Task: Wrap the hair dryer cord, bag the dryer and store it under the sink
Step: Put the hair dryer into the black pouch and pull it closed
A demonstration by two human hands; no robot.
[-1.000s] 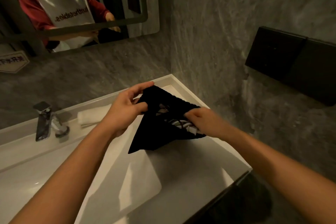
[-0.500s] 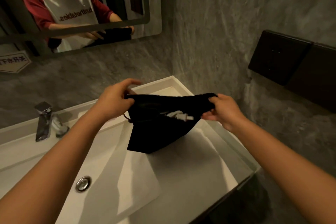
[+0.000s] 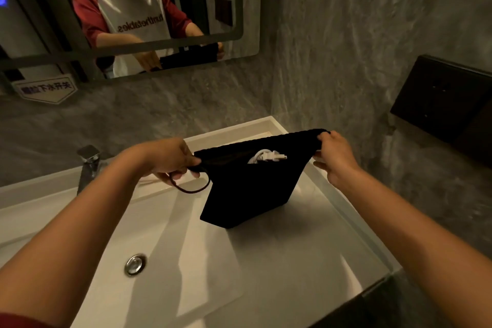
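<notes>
single head cam, looks forward and down from close above the sink, faces the corner wall; mirror at top left reflects the wearer; forearms enter from bottom edge, no second view

The soft black cloth drawstring bag looks matt, with a ribbed weave along its top hem. Inside its mouth shows a white plug and cord, probably smooth plastic, though blurred. Below the bag, the white basin worktop is smooth and glossy. Left of the bag stand a polished chrome metal tap and shiny round metal drain. Behind the bag, the grey stone-look wall appears mottled and matt.
</notes>
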